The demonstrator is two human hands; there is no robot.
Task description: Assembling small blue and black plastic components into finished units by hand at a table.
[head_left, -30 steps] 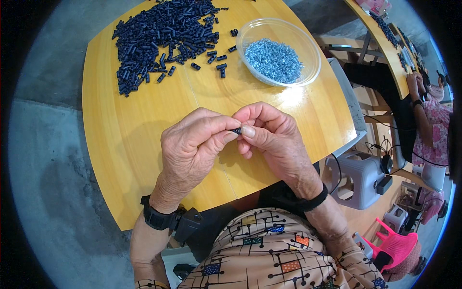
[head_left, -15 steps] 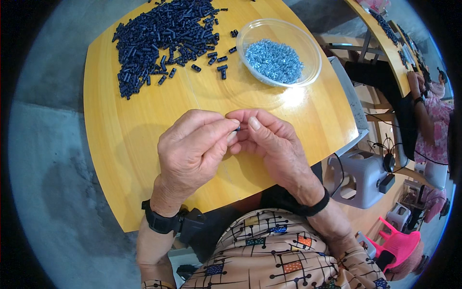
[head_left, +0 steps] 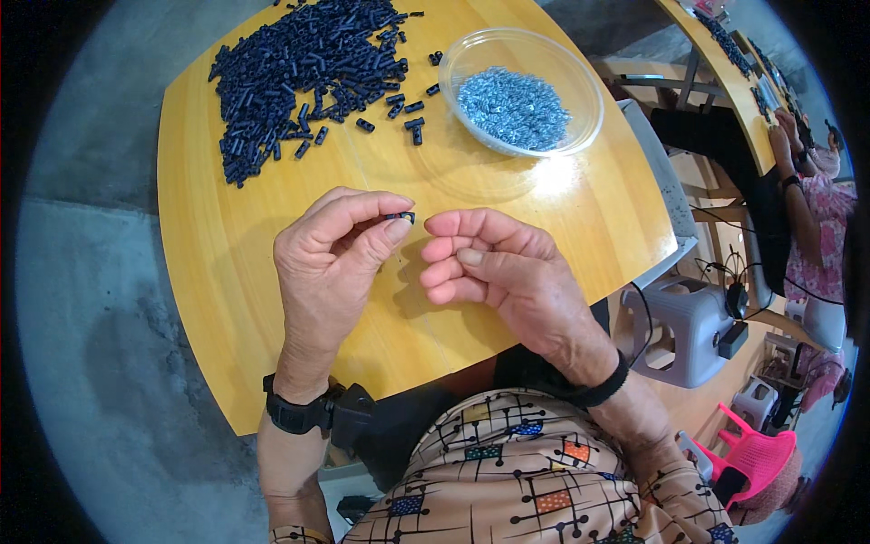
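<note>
"When you look, where's the black piece [head_left: 401,217]?"
"My left fingers [head_left: 367,207] pinch it above the surface [head_left: 227,272]. My right fingers [head_left: 471,224] curl loosely nearby; whether they press anything, I can't tell."

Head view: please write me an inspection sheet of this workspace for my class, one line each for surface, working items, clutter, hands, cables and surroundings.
Surface: yellow wood-look table, edges bowed by the lens.
Working items: pile of dark pieces, upper left; clear bowl of small silvery-blue pieces, right of it.
Clutter: several loose dark pieces between pile and bowl.
Hands: left hand pinches a small dark piece; right hand is apart from it, fingers curled, contents unclear.
Cables: black cable hangs in front of the grey stool.
Surroundings: pink chair, lower right; co-worker's hands at a second table, upper right.
</note>
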